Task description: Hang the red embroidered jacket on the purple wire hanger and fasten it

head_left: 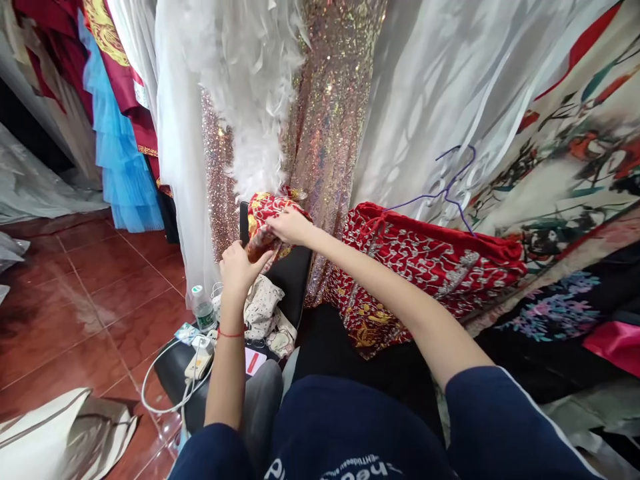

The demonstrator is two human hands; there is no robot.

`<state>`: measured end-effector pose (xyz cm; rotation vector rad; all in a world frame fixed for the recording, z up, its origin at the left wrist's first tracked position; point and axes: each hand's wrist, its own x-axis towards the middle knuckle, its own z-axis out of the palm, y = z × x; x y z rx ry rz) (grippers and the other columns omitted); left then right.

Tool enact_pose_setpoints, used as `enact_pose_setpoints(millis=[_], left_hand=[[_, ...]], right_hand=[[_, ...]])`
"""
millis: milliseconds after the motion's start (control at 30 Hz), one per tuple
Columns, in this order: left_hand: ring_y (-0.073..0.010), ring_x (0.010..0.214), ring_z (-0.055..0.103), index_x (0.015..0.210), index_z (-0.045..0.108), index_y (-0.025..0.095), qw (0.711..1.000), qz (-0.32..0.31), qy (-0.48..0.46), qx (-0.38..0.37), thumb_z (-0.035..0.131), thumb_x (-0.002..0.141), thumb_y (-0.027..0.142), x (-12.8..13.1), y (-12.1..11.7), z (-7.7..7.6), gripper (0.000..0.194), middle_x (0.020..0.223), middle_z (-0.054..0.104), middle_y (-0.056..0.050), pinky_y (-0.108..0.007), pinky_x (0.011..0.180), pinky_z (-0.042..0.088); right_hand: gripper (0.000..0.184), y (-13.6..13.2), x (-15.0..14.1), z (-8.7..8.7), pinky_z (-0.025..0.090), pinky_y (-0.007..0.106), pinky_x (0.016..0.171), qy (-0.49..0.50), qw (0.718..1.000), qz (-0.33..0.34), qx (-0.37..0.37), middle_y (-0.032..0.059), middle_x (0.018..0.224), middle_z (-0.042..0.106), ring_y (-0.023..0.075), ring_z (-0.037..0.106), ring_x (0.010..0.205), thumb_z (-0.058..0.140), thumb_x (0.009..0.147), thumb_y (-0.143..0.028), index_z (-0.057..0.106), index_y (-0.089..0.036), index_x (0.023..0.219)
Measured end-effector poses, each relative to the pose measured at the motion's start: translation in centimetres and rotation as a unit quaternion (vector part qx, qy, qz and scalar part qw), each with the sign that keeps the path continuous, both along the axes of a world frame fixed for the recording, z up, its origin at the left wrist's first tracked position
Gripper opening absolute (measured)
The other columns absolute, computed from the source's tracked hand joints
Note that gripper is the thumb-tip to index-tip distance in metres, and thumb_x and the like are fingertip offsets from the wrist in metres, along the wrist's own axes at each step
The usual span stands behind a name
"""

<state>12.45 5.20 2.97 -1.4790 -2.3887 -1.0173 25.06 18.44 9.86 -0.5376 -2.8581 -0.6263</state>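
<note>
My left hand (pixel 239 268) curls around the near edge of a red embroidered cloth (pixel 262 205) with gold and silver patterning, its thumb stretched along the edge. From the right, my right hand (pixel 290 227) grips the top of the same cloth, fingers bent down onto it. Part of the cloth is hidden behind both hands, so whether it is folded or a whole garment cannot be made out. To the right of my right forearm, a red skirt-like garment (pixel 430 257) with silver and gold embroidery hangs from a purple hanger (pixel 447 190).
A black seat (pixel 290 277) lies below the cloth. Left of my knees are a plastic bottle (pixel 203 310), a power strip (pixel 198 363) with a looping white cable, and a spotted cloth (pixel 263 307). Hanging gowns, including a sequined one (pixel 333 120), line the far side.
</note>
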Motion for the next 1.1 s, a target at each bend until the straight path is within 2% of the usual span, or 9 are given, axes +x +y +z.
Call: enact_pose_setpoints(millis=[100, 233, 367, 467, 633, 767, 833, 967, 1100], left_hand=[[-0.0416, 0.126, 0.054, 0.127, 0.05, 0.014, 0.995, 0.0, -0.007, 0.102, 0.075, 0.069, 0.064, 0.4, -0.9, 0.8, 0.081, 0.13, 0.059, -0.023, -0.051, 0.102, 0.045], [-0.0314, 0.128, 0.056, 0.138, 0.034, 0.015, 0.953, -0.063, -0.119, 0.27, 0.077, 0.072, 0.056, 1.3, 0.1, 1.3, 0.089, 0.139, 0.053, -0.023, -0.043, 0.106, 0.047], [-0.0237, 0.109, 0.068, 0.122, 0.05, 0.014, 0.894, -0.229, -0.282, 0.264, 0.061, 0.088, 0.043, 3.3, 4.3, 2.0, 0.046, 0.121, 0.067, -0.017, -0.037, 0.096, 0.054], [-0.0226, 0.104, 0.069, 0.111, 0.059, 0.015, 0.876, -0.273, -0.281, 0.28, 0.054, 0.092, 0.036, 5.4, 7.8, 3.4, 0.029, 0.112, 0.072, -0.012, -0.038, 0.093, 0.055], [-0.0229, 0.095, 0.068, 0.104, 0.066, 0.016, 0.905, -0.26, -0.131, 0.309, 0.054, 0.093, 0.028, 8.2, 13.6, 5.4, 0.02, 0.103, 0.074, -0.011, -0.039, 0.091, 0.053], [-0.0247, 0.088, 0.067, 0.096, 0.068, 0.016, 0.94, -0.244, -0.051, 0.231, 0.056, 0.092, 0.026, 9.4, 18.8, 6.2, 0.016, 0.093, 0.073, -0.012, -0.038, 0.086, 0.05], [-0.0264, 0.086, 0.067, 0.091, 0.068, 0.017, 0.959, -0.222, -0.013, 0.178, 0.056, 0.091, 0.028, 9.7, 21.3, 6.7, 0.016, 0.086, 0.071, -0.013, -0.039, 0.084, 0.05], [-0.0317, 0.093, 0.065, 0.089, 0.066, 0.015, 0.98, -0.155, 0.047, 0.119, 0.054, 0.086, 0.02, 9.5, 25.8, 8.7, 0.013, 0.088, 0.067, -0.017, -0.043, 0.085, 0.048], [-0.0354, 0.097, 0.062, 0.085, 0.065, 0.011, 0.988, -0.092, 0.052, 0.116, 0.056, 0.077, 0.011, 9.0, 28.5, 11.1, 0.011, 0.087, 0.065, -0.018, -0.046, 0.088, 0.045]], right_hand=[[0.039, -0.7, 0.8, 3.2, 0.042, 0.04, 0.087, 0.119, 0.99, -0.074, -0.031, 0.022, 0.115, 0.07, 0.032, 0.065, 0.101, 0.034, 0.099, -0.028, 0.057, -0.008, 0.123], [0.035, -1.6, 3.8, 5.9, 0.041, 0.036, 0.079, 0.205, 0.97, -0.112, -0.064, 0.0162, 0.108, 0.071, 0.0303, 0.063, 0.097, 0.036, 0.099, -0.033, 0.058, -0.013, 0.118], [0.034, -1.2, 7.8, 7.4, 0.04, 0.035, 0.079, 0.289, 0.949, -0.104, -0.07, 0.0101, 0.101, 0.07, 0.0265, 0.061, 0.093, 0.031, 0.103, -0.035, 0.055, -0.018, 0.12], [0.034, 1.0, 10.6, 7.8, 0.041, 0.036, 0.081, 0.333, 0.933, -0.124, -0.049, 0.0101, 0.104, 0.068, 0.0256, 0.06, 0.095, 0.028, 0.104, -0.033, 0.052, -0.019, 0.123], [0.039, 6.9, 15.0, 5.0, 0.042, 0.037, 0.085, 0.309, 0.923, -0.225, -0.042, 0.0148, 0.108, 0.067, 0.0272, 0.06, 0.099, 0.027, 0.104, -0.037, 0.057, -0.017, 0.118], [0.05, 10.7, 17.0, 1.3, 0.04, 0.043, 0.094, 0.247, 0.919, -0.304, -0.037, 0.0207, 0.122, 0.063, 0.0324, 0.058, 0.111, 0.026, 0.104, -0.048, 0.06, -0.014, 0.118], [0.054, 12.0, 17.3, 0.2, 0.041, 0.043, 0.094, 0.218, 0.914, -0.336, -0.07, 0.0229, 0.125, 0.062, 0.033, 0.06, 0.113, 0.025, 0.103, -0.05, 0.059, -0.012, 0.121], [0.063, 13.0, 17.8, 0.2, 0.047, 0.042, 0.087, 0.159, 0.902, -0.377, -0.139, 0.0255, 0.114, 0.068, 0.0349, 0.065, 0.105, 0.039, 0.096, -0.064, 0.06, -0.009, 0.118], [0.064, 12.2, 19.5, 1.8, 0.048, 0.039, 0.076, 0.113, 0.925, -0.272, -0.239, 0.0128, 0.082, 0.07, 0.0268, 0.067, 0.082, 0.028, 0.097, -0.067, 0.066, -0.018, 0.078]])
